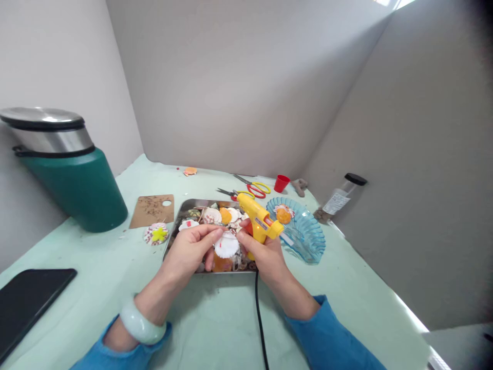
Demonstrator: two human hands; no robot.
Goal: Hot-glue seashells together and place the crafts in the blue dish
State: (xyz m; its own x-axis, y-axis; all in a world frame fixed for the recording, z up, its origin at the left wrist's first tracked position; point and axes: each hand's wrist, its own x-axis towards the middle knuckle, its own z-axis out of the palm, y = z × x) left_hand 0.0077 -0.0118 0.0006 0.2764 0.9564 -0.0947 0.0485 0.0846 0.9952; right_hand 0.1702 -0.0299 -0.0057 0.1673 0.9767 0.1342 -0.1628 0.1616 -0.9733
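Note:
My right hand [267,254] is wrapped around a yellow glue gun [256,213]. Its nozzle points up and away to the left, and a black cord [260,313] runs down from it. My left hand [194,246] is closed in a pinch, thumb against forefinger; what lies between them is too small to tell. Both hands' fingertips nearly meet above a metal tray [179,210] full of seashells. Just below them is a white scallop shell [227,245] with a small red mark; whether my fingers touch it, I cannot tell. An orange shell [222,263] lies under it.
Left of the tray are a shell piece with a yellow star [157,234], a brown card [152,210], a green bottle [77,185] and a black phone [31,303]. Scissors [256,187], a red cup [281,183], a blue dish [308,231] and a clear jar [339,200] stand behind and right.

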